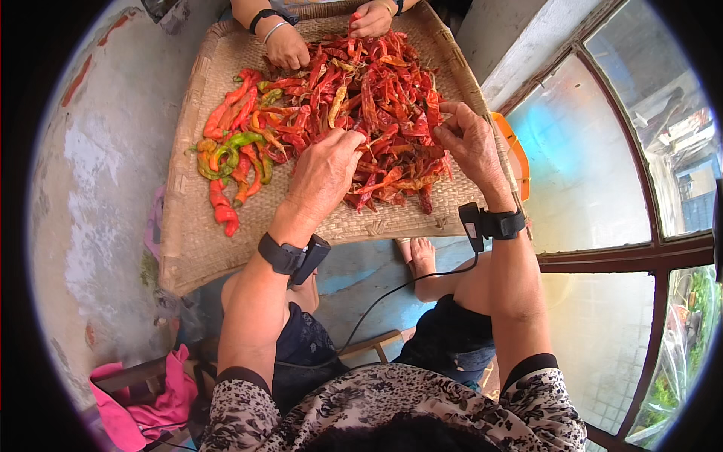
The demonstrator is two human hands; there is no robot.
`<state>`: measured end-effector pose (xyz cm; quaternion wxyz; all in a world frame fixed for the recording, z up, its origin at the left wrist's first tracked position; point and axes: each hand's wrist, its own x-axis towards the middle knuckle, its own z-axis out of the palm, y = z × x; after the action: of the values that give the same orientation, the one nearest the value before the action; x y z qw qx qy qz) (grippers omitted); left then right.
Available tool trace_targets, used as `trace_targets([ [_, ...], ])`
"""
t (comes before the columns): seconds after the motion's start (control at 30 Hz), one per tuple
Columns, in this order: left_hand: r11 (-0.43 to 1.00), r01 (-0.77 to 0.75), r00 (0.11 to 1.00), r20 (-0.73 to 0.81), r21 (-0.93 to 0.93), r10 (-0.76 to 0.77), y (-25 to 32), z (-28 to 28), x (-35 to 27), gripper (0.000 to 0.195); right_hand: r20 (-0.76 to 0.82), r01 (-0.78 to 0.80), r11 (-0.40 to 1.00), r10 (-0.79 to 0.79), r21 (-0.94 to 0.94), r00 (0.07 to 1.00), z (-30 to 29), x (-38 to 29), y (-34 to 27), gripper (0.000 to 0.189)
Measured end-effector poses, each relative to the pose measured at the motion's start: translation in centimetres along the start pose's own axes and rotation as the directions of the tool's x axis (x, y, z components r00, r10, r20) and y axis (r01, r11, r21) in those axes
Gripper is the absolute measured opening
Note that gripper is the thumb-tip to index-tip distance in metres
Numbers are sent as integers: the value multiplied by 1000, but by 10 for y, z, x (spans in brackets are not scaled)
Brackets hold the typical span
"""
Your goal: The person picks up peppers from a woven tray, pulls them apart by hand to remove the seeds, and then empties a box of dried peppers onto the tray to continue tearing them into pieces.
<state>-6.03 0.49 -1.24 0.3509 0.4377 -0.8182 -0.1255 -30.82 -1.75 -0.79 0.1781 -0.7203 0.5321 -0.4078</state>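
Note:
A heap of dried red chili peppers (pixel 390 101) lies on a large woven tray (pixel 195 243) before me. My left hand (pixel 330 169) is at the near side of the heap, its fingertips pinched on a dried red chili pepper (pixel 381 138) by the stem end. At the heap's right edge, my right hand (pixel 469 141) has its index finger and thumb bent beside another upright red chili (pixel 433 108); whether it grips that one cannot be made out. Fresher, plumper red and green peppers (pixel 226 155) form a separate group on the tray's left.
Across the tray, another person's hands (pixel 288 48) work in the far side of the heap. A worn plaster wall (pixel 101 169) stands left, a framed window (pixel 593 186) right. An orange-rimmed container (pixel 517 152) sits behind the tray. A cable (pixel 373 308) hangs from my right wristband. Pink cloth (pixel 169 395) lies lower left.

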Motion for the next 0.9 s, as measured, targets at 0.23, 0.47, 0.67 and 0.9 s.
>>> trace_targets([
  [0.23, 1000, 19, 999, 34, 9, -19, 1, 4, 2, 20, -45, -69, 995, 72, 72, 996, -27, -7, 15, 27],
  [0.47, 998, 38, 998, 47, 53, -40, -1, 2, 0, 18, -528, -97, 982, 169, 163, 832, -52, -7, 62, 11],
  [0.67, 994, 44, 998, 32, 98, -47, -1, 0, 1, 13, -587, -390, 818, 80, -424, 806, -53, -5, 88, 33],
  [0.9, 990, 57, 997, 49, 133, -64, -3, -3, -3, 13, 112, 85, 942, -51, -323, 992, 53, 39, 5, 31],
])
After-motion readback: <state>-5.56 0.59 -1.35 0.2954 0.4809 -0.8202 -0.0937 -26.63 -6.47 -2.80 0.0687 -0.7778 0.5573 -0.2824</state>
